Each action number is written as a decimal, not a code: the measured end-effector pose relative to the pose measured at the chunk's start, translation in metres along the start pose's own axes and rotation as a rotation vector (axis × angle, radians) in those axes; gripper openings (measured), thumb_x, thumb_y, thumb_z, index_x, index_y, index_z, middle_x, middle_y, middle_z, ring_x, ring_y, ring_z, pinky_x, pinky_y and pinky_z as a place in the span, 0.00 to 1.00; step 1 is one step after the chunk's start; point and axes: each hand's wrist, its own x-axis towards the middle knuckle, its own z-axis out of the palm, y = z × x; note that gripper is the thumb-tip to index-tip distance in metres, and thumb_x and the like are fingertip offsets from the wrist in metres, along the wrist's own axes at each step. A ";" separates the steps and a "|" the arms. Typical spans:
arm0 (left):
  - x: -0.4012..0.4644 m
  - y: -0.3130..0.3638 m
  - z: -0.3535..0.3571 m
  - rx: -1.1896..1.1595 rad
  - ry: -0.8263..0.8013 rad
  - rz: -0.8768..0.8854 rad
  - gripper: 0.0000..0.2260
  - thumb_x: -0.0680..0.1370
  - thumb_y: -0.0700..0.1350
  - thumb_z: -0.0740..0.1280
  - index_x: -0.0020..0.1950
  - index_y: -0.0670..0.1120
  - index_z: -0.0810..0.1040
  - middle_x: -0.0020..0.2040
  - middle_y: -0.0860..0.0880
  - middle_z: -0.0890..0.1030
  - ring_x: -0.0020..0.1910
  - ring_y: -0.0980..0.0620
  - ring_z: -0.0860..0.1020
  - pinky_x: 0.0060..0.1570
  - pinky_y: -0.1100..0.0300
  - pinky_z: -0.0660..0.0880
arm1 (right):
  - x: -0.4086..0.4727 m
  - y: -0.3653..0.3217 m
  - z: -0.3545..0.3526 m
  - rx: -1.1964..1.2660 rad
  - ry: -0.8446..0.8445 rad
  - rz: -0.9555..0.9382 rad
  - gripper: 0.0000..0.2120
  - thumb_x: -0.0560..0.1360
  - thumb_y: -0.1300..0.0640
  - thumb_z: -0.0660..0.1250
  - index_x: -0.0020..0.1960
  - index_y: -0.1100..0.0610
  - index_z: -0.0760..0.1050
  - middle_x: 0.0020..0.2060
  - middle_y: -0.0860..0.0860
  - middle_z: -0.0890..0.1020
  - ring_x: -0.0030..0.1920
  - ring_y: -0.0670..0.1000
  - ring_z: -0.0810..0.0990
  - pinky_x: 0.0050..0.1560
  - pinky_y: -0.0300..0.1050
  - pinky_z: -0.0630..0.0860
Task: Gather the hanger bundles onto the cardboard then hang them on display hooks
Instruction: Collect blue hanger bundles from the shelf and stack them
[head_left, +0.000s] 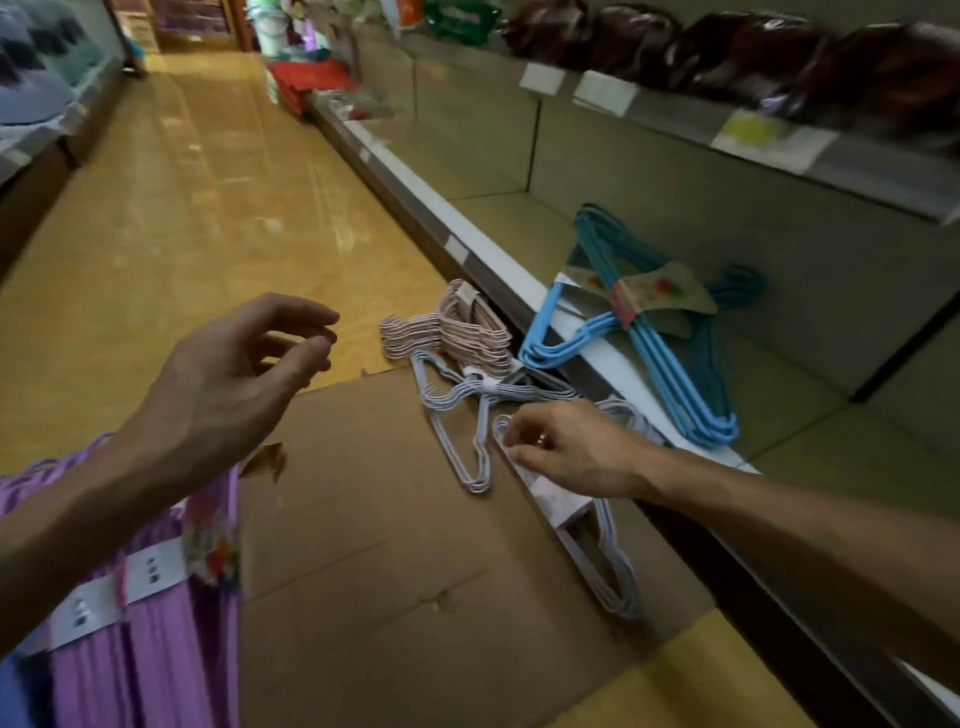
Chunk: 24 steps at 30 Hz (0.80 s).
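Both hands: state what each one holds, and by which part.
The right hand grips a pale hanger bundle by its hook end; the left hand holds nothing.

Shop aisle, glossy yellow floor (171, 208); grey shelving (675, 171) rt side, prob. metal.

At my eleven o'clock I see the glossy yellow floor (197, 208) running away; dark brown bagged goods (779, 57) line the upper shelf (857, 171) at two o'clock, red baskets (311, 78) farther off at twelve.
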 end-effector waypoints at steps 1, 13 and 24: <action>0.002 0.004 0.009 -0.043 -0.005 -0.008 0.09 0.80 0.45 0.66 0.57 0.57 0.78 0.52 0.54 0.83 0.48 0.59 0.83 0.50 0.55 0.81 | -0.005 0.011 -0.007 0.006 0.032 0.037 0.08 0.79 0.51 0.65 0.55 0.51 0.80 0.46 0.42 0.82 0.41 0.39 0.79 0.43 0.36 0.76; 0.036 0.040 0.102 -0.298 -0.094 0.009 0.08 0.81 0.42 0.65 0.57 0.52 0.79 0.45 0.49 0.83 0.42 0.52 0.84 0.42 0.57 0.82 | -0.035 0.149 -0.076 0.137 0.510 0.567 0.04 0.79 0.55 0.65 0.51 0.54 0.77 0.49 0.52 0.82 0.50 0.53 0.79 0.48 0.45 0.72; 0.047 0.036 0.184 -0.381 -0.230 -0.035 0.09 0.80 0.40 0.65 0.55 0.52 0.80 0.44 0.53 0.83 0.40 0.53 0.84 0.40 0.57 0.82 | -0.006 0.213 -0.060 0.422 0.595 0.836 0.25 0.77 0.45 0.70 0.68 0.57 0.69 0.55 0.52 0.75 0.51 0.52 0.73 0.49 0.44 0.69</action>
